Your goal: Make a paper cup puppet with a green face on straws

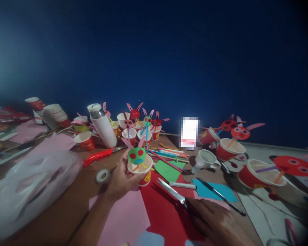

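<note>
My left hand (pixel 120 182) is wrapped round a paper cup (pixel 145 178) with a red and yellow print. A green paper face (pixel 137 155) with pink ears, red eyes and a blue mouth stands up from this cup. In my right hand (pixel 215 220) is a pair of scissors (pixel 172 192), its blades pointing forward and left; the handles are mostly hidden by my fingers. Under both hands lie red paper (pixel 164 215) and pink paper (pixel 120 218). Just past the scissors are a white marker (pixel 182 185), blue paper (pixel 215 190) and a black pen (pixel 218 194).
Several cups with paper faces stand behind, near a white flask (pixel 104 128). A red-handled knife (pixel 99 156), a tape roll (pixel 103 176) and a plastic bag (pixel 36 191) lie left. A white mug (pixel 206 159) and more face cups (pixel 231 150) stand right, before a blue wall (pixel 154 61).
</note>
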Available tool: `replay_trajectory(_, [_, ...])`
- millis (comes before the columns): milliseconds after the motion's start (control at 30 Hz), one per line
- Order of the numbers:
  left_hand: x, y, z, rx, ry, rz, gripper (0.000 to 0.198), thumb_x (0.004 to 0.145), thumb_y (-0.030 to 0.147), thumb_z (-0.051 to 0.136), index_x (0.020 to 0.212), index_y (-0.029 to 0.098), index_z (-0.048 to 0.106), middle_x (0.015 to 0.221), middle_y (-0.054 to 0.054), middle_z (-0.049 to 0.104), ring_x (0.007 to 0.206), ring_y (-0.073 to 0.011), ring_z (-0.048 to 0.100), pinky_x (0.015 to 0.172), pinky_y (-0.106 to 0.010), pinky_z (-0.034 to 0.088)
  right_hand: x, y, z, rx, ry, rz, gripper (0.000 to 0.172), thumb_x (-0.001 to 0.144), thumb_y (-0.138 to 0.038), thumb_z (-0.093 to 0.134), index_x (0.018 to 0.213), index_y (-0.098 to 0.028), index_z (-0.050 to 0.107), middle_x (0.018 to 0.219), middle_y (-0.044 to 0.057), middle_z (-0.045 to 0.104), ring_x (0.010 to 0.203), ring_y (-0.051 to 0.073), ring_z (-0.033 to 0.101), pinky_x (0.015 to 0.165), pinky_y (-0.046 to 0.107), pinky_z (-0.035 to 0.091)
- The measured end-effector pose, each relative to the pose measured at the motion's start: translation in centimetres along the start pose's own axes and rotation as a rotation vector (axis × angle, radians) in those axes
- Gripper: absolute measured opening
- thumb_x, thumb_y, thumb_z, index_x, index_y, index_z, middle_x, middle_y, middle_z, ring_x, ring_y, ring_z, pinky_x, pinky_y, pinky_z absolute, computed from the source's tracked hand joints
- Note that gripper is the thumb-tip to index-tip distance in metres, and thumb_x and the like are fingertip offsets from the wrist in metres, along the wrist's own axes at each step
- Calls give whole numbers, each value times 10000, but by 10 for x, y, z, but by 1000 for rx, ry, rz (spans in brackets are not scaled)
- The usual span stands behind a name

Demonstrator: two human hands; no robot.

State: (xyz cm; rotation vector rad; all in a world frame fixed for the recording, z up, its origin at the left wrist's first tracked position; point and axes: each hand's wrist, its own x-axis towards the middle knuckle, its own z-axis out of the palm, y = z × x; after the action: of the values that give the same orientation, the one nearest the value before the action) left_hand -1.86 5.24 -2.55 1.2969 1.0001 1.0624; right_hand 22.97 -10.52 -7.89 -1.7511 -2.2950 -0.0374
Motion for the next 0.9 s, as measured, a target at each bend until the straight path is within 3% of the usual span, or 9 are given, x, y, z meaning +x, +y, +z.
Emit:
replay_trajectory(133, [6, 8, -8, 114, 7, 24, 649, 562, 309, 779, 1133, 176, 500, 1099, -124, 637, 1036, -293, 594, 899, -396, 467, -5, 0, 0, -58, -21, -95, 390, 757, -157, 512, 1142, -216, 540, 969, 50, 694, 793, 202, 675, 678, 285, 536])
replay_trajectory(267, [21, 14, -25, 156, -49, 18, 650, 585, 329, 774, 1142, 171, 480, 1150, -130, 609, 1053, -299, 582, 885, -405, 476, -8, 6, 3, -111, 37, -73, 294, 784, -191, 491, 1068, -215, 563, 932, 54, 692, 760, 204, 668, 665, 293, 520])
replay_trajectory(433, [37, 9, -45, 188, -34, 105, 616, 608, 313, 766, 1128, 182, 464, 1129, -116, 610, 1053, -287, 580, 898, -395, 468, -11, 16, 2, -118, 46, -33, 247, 846, -199, 452, 1063, -244, 562, 904, 35, 681, 730, 165, 653, 634, 236, 485])
replay_trajectory(667, [34, -4, -33, 234, -82, 64, 638, 608, 308, 757, 1162, 159, 477, 1191, -133, 571, 1116, -300, 538, 921, -418, 461, -15, 26, 6, -131, 133, -18, 264, 863, -222, 426, 1065, -270, 588, 843, 20, 689, 686, 155, 645, 582, 219, 467])
replay_trajectory(767, [36, -7, -28, 196, -128, 49, 761, 625, 293, 749, 1285, 176, 387, 1265, -146, 524, 1122, -283, 537, 904, -397, 478, -16, 28, 4, -135, 161, -26, 266, 861, -219, 424, 1049, -272, 606, 836, 20, 696, 685, 155, 644, 585, 221, 465])
replay_trajectory(900, [41, -12, -29, 236, -99, 52, 865, 635, 299, 744, 1360, 187, 287, 1370, -165, 408, 1173, -285, 492, 868, -353, 501, -16, 24, -3, -138, 142, -1, 255, 853, -209, 435, 1021, -256, 620, 849, 35, 699, 715, 170, 644, 620, 242, 469])
